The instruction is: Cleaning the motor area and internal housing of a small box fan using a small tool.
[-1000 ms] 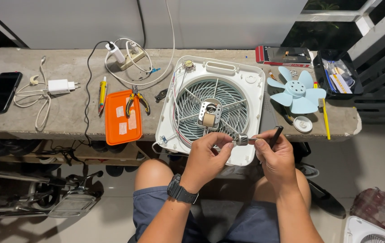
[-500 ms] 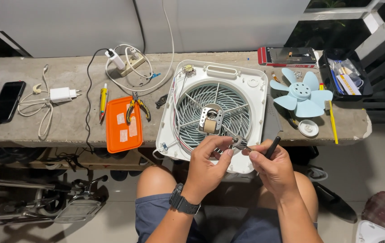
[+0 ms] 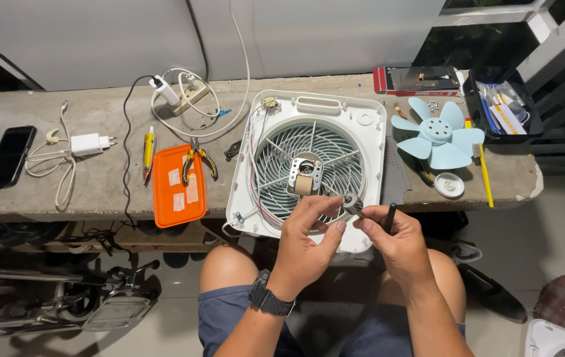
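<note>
Over the tabletop (image 3: 44, 192) edge, past the orange case (image 3: 178, 186) and box fan housing (image 3: 309, 168), the left hand (image 3: 305, 235) pinches a small metal part (image 3: 352, 205); the right hand (image 3: 391, 241) grips a dark tool (image 3: 389, 217). Steadying both wrists should help seat the tool squarely.

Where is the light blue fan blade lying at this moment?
In the head view, the light blue fan blade lies on the concrete bench, right of the white fan housing and left of the black tray, beyond the right hand.
</note>
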